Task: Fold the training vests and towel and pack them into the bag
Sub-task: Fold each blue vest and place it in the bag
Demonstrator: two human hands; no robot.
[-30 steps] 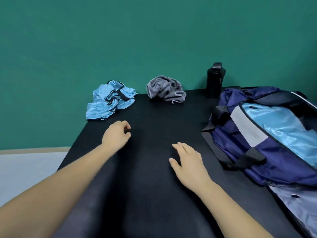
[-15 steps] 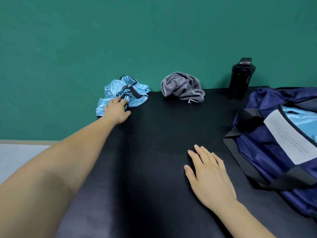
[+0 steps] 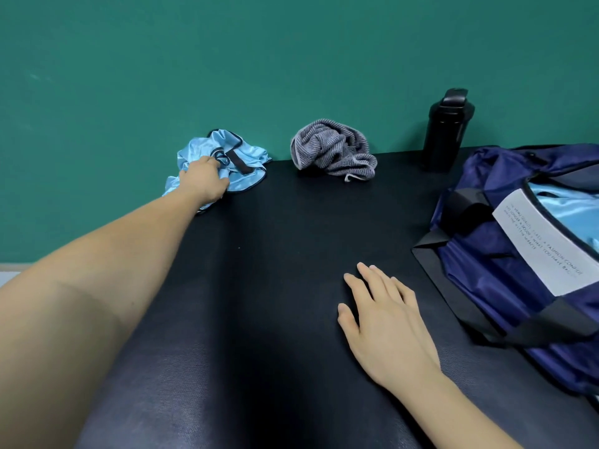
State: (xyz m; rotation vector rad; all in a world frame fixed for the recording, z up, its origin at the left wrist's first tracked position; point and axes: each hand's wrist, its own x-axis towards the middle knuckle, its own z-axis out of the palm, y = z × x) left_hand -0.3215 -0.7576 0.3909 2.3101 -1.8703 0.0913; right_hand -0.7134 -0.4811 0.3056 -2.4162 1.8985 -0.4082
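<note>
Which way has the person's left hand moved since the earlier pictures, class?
Yes: the left hand moved forward across the black table, away from the person, onto the crumpled blue vest.

A black bottle [image 3: 449,134] with a closed flip lid stands upright on the dark table [image 3: 275,254], far ahead of the fingers [image 3: 377,281] of the right hand [image 3: 389,325] and to their right, before the green wall [image 3: 291,59].

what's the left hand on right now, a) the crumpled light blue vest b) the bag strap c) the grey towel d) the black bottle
A: the left hand is stretched to the far left corner of the table, its fingers curled into the light blue vest. The grey towel lies apart, to the right of the vest, untouched.
</note>
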